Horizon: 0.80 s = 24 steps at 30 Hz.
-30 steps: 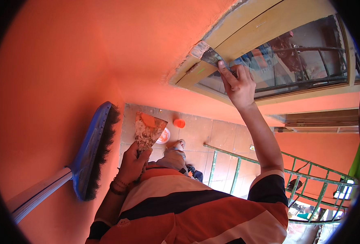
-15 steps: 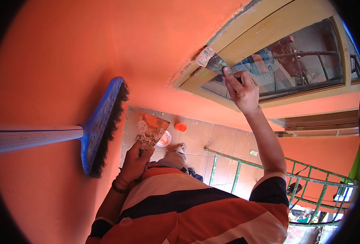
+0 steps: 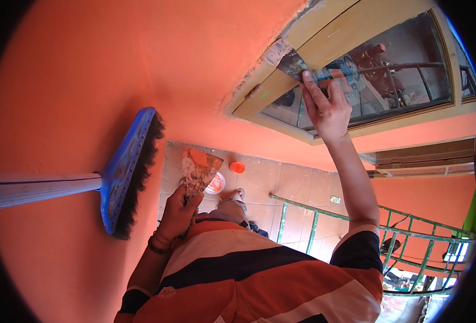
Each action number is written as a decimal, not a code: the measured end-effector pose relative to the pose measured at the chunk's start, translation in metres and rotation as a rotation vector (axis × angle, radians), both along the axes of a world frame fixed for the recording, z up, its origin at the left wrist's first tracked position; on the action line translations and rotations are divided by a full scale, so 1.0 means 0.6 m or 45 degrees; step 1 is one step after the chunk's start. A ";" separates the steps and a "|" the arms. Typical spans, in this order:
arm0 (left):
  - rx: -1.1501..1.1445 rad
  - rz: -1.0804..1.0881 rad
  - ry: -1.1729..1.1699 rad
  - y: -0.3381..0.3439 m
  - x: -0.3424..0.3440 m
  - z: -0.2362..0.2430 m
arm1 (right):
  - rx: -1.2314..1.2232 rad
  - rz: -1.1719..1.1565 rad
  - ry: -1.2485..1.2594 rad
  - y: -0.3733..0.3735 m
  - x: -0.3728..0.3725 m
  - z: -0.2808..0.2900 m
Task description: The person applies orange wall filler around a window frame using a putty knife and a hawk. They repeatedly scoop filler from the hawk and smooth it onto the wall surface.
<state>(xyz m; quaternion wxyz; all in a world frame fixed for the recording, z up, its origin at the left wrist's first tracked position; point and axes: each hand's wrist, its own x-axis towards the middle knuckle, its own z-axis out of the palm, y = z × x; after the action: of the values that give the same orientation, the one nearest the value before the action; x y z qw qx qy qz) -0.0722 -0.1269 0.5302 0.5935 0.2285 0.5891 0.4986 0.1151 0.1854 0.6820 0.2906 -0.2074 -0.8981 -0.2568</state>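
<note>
My right hand (image 3: 328, 110) grips a putty knife (image 3: 294, 63) by its handle, forefinger stretched along the blade. The blade's edge, smeared with pale orange filler, lies at the seam between the orange wall (image 3: 205, 59) and the tan window frame (image 3: 324, 46). Lower down, near my chest, my left hand (image 3: 180, 212) is closed round a wider scraper (image 3: 199, 171). Its broad blade points up and carries a lump of orange filler. Most of that scraper's handle is hidden by my fingers.
A blue broom (image 3: 127, 172) with dark bristles stands out from the left wall. On the tiled floor (image 3: 275, 175) far below are a white-rimmed tub of orange stuff (image 3: 216, 183) and an orange cup (image 3: 237, 167). A green metal railing (image 3: 313, 215) runs along the right.
My right hand and its putty knife have moved up along the frame's edge. My left hand holds almost still. The broom and window sit slightly shifted in view.
</note>
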 end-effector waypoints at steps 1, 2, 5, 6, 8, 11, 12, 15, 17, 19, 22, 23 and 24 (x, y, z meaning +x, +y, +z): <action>0.003 -0.001 -0.006 0.000 0.000 -0.002 | 0.022 -0.007 0.035 -0.003 0.002 0.006; -0.010 -0.005 -0.021 0.000 0.001 -0.002 | 0.029 -0.025 0.057 -0.006 0.005 0.012; 0.014 -0.022 0.027 0.000 0.000 -0.004 | 0.024 0.003 0.025 -0.013 0.009 0.006; 0.006 -0.030 0.023 0.001 -0.001 -0.003 | 0.025 0.039 -0.004 -0.013 0.007 -0.003; -0.041 -0.051 0.005 0.002 -0.001 -0.003 | 0.018 0.118 -0.062 -0.012 0.001 -0.023; -0.036 -0.050 0.032 0.004 -0.001 -0.001 | 0.009 0.110 -0.099 -0.005 -0.010 -0.041; -0.016 -0.043 0.041 0.004 -0.001 0.000 | 0.019 0.102 -0.105 -0.001 -0.013 -0.041; -0.023 -0.050 0.043 0.004 -0.002 0.000 | 0.047 0.068 -0.093 0.003 -0.018 -0.026; -0.042 -0.056 0.030 0.005 -0.002 -0.003 | 0.051 0.040 -0.052 0.002 -0.019 -0.011; -0.008 -0.045 0.042 0.004 -0.001 -0.007 | 0.012 -0.037 0.047 -0.014 -0.012 0.003; 0.014 -0.024 0.042 0.005 0.002 -0.010 | -0.137 -0.082 0.201 -0.034 0.005 0.018; 0.025 -0.014 0.034 0.004 0.003 -0.010 | -0.284 -0.003 0.241 -0.042 0.010 0.020; 0.052 0.007 0.035 0.006 0.004 -0.009 | -0.437 0.064 0.282 -0.050 0.014 0.018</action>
<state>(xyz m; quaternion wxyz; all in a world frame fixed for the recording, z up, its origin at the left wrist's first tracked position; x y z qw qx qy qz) -0.0696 -0.1235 0.5248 0.5793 0.2456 0.5875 0.5089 0.1237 0.1554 0.6929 0.3544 -0.2586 -0.8960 -0.0683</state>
